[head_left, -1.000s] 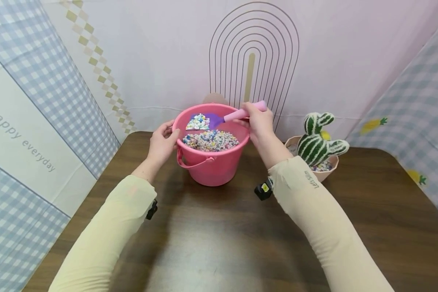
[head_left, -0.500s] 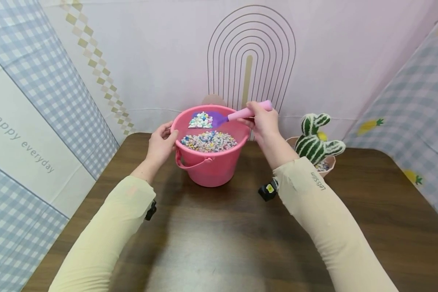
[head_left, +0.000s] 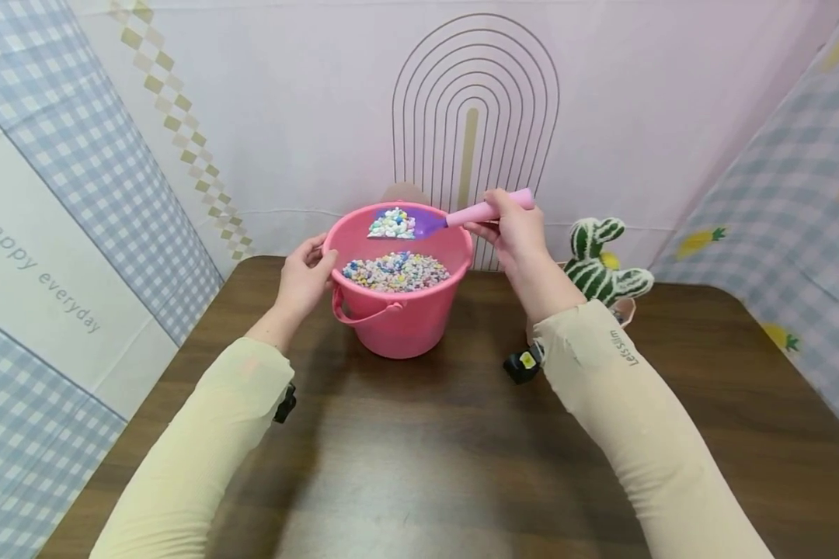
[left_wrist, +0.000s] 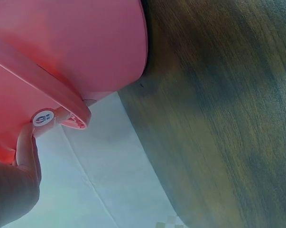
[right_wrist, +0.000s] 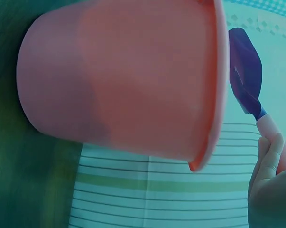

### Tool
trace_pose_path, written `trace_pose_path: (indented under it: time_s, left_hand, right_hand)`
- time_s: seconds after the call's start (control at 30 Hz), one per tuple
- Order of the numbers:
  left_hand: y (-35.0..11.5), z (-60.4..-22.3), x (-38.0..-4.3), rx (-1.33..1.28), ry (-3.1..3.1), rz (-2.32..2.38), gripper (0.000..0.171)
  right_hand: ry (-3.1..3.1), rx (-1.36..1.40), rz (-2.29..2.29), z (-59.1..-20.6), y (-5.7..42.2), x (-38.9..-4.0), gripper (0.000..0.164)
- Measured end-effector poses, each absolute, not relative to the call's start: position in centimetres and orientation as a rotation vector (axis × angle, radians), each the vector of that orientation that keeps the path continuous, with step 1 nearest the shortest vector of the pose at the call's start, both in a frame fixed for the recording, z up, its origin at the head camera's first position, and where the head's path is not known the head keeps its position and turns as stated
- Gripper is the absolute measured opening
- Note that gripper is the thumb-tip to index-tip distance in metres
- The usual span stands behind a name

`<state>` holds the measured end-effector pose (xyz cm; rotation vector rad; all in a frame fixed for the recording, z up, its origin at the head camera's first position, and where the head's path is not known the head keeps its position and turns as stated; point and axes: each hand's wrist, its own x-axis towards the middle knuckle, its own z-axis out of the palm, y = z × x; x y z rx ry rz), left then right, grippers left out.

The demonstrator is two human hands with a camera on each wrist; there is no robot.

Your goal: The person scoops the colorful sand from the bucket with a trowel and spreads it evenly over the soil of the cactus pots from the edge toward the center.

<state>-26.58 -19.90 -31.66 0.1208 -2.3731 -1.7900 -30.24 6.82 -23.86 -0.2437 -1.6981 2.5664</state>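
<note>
The bucket (head_left: 409, 330) stands upright on the worktop (head_left: 405, 442), close to the far edge and somewhat to the left of its middle. Inside lie many small coloured pebbles (head_left: 402, 272). The left hand (head_left: 301, 276) holds the left side of the rim, with the thumb and the fingers pinching the wall between them; I think this grip is there so that the bucket does not slide or tip.

The right hand (head_left: 520, 233) holds the scoop (head_left: 430, 223); its fingers are closed around the pink grip (head_left: 471, 213). The blade carries a small heap of pebbles, paler than those below. It is kept almost flat, probably because a tilted blade would let them roll off. In the right wrist view the blade is just above the rim, and in the head view it shows against the far inner wall, so it seems to be over the opening, where any pebble that drops would likely fall back inside. Whether it touches the rim, I cannot tell.

The bail (head_left: 367, 314) of the bucket hangs down on the near left side, out of the way of the opening. To the right, near the far edge of the worktop, a knitted cactus (head_left: 590, 272) rises from a pot (head_left: 630, 314), which is partly hidden by the right sleeve (head_left: 601, 365).
</note>
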Motion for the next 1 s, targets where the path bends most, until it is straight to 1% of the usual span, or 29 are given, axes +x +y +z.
trace_pose_path:
  time_s: [0.13, 0.43, 0.57, 0.73, 1.0]
  left_hand:
    - [-19.9, -31.5, -26.7, 0.123, -2.377, -1.801, 0.052]
    - [-20.2, -31.0, -26.9, 0.216, -2.411, -1.62, 0.05]
    - [-20.2, -30.4, -26.7, 0.26, -2.397, -1.542, 0.053]
    - [-18.7, -28.9, -26.5, 0.174, -2.401, -1.422, 0.058]
    - [-15.3, -27.6, -26.1, -0.013, -2.329, -1.365, 0.053]
  right_hand:
    - [-1.678, -0.208, 2.566, -23.3, 7.9, -30.0, 0.004]
    - [-1.628, -0.238, 2.576, -22.2, 10.7, -29.1, 0.006]
    - [-1.582, -0.216, 2.597, -22.1, 11.9, -28.7, 0.005]
    - [-1.487, -0.196, 2.653, -22.2, 13.7, -28.2, 0.005]
    - [-1.384, -0.268, 2.69, -22.2, 16.8, -27.1, 0.014]
